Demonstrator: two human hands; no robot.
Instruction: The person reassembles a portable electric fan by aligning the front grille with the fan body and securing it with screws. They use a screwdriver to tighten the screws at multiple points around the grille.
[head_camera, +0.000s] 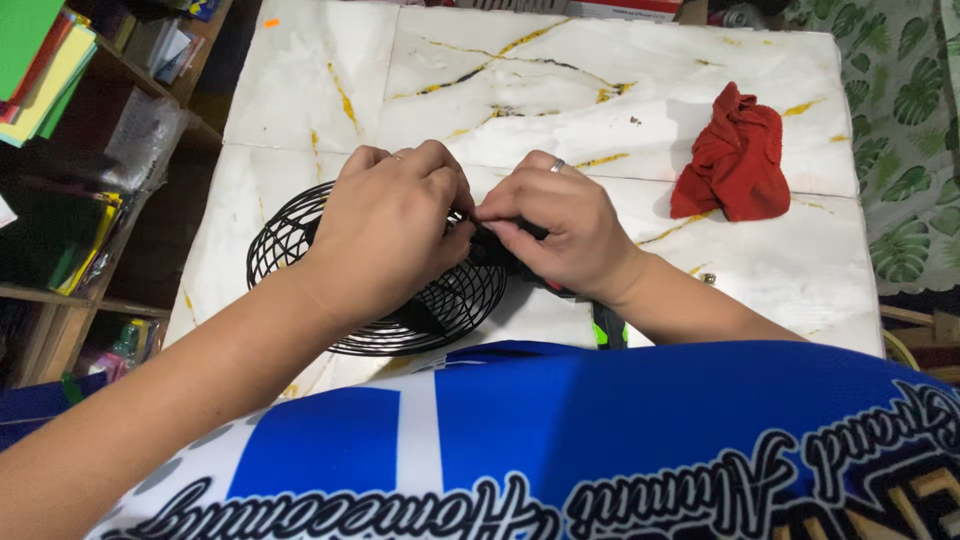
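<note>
Blue cloth with white bands, the person's shirt (560, 430), fills the near edge of the view, and both forearms reach out over it toward the middle of the table.

Just past the shirt, a black tool handle with green marks (607, 328) pokes out from under the right wrist; its far end is hidden by the hand, so what kind of tool it is cannot be told.

Next comes the left hand (385, 235), lying palm down on top of a round black wire fan guard (375, 275) that rests flat on the white marble tabletop (300, 100). The fingers curl down toward the guard's right side, and a ring shows on 1 of them. The right hand (560, 235) sits just beside it, also ringed, with its fingers bent around a small black part at the guard's right rim. The 2 hands meet fingertip to fingertip there, pinched together on that part; what exactly lies between them is covered.

Farther out and to the right, well apart from the hands, a crumpled red rag (735, 155) lies on the marble. At the left, beside the table, wooden shelves hold stacked coloured paper (40, 70). A leaf-patterned green cloth (915, 130) hangs at the far right.
</note>
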